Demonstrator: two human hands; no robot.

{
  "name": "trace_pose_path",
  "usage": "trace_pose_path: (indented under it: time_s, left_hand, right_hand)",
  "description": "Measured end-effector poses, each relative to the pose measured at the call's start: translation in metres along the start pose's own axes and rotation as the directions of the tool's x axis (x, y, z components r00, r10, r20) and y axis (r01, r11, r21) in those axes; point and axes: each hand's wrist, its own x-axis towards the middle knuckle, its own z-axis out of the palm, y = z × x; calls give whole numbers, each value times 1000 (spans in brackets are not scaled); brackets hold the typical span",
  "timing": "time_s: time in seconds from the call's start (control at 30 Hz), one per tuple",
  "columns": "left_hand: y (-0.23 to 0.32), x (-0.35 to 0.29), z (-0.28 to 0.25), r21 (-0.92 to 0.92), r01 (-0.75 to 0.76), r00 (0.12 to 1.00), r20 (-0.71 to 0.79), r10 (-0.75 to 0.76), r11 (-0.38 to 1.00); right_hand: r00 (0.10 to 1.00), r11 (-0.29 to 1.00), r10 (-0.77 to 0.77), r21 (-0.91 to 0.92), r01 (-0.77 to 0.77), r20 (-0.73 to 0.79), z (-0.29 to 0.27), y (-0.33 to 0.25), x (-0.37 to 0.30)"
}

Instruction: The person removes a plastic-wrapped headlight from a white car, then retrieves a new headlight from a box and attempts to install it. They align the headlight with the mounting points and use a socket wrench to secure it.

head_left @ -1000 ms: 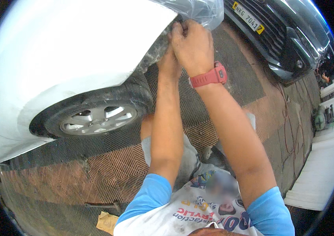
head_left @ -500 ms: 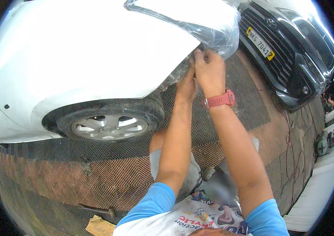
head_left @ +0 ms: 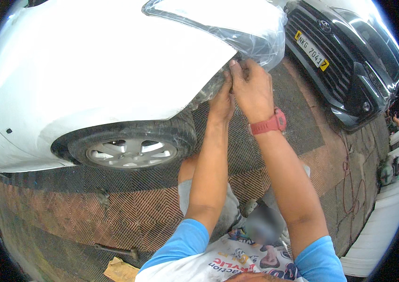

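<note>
Clock off frame centre: far left, we've got the white car (head_left: 91, 75), body filling 9 to 12, with its wheel (head_left: 131, 152) at 9, tyre on the ribbed floor (head_left: 133, 207) and looking like it carries that corner. At 7, a dark bar (head_left: 115, 250) lies on the floor with a brown scrap (head_left: 120, 271) just below it; both sit well apart from the hands, so we'd call them parked out of the way. At 1, under the fender's front tip, is the exposed grey part (head_left: 209, 89), and both hands meet beside it, probably because the edge is only reachable from below there. Left hand (head_left: 222, 101) reaches up from 6, fingers curled, thumb raised near the other thumb; we can't tell if it pinches anything. Right hand (head_left: 254, 91), just right of it, arches over from 5, thumb and fingers bent toward the same spot; tips partly hidden, so we can't confirm a pinch. Red watch (head_left: 269, 124) on that wrist. Above, clear film (head_left: 270, 49) wraps the headlamp area, presumably to shield it. Dark vehicle (head_left: 345, 66) at 2, well apart. Reddish hose (head_left: 346, 165) on the floor, between 3 and 4.
</note>
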Motion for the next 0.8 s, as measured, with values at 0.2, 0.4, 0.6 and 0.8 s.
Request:
trace_pose_path:
  time_s: [0.2, 0.4, 0.6, 0.8]
  left_hand:
    - [6, -2, 10, 220, -150, 985, 122, 125, 964]
    - [11, -10, 13, 272, -117, 988, 128, 85, 955]
    - [13, -10, 3, 231, -113, 992, 87, 95, 967]
    - [20, -38, -11, 200, 102, 977, -204, -61, 974]
  right_hand:
    - [997, 989, 76, 131, -75, -2, -41, 43, -24]
    - [977, 972, 201, 111, -208, 70, -90, 165, -82]
    - [932, 944, 297, 81, -319, 208, -129, 275, -79]
    - [863, 926, 329, 47, -375, 384, -151, 325, -69]
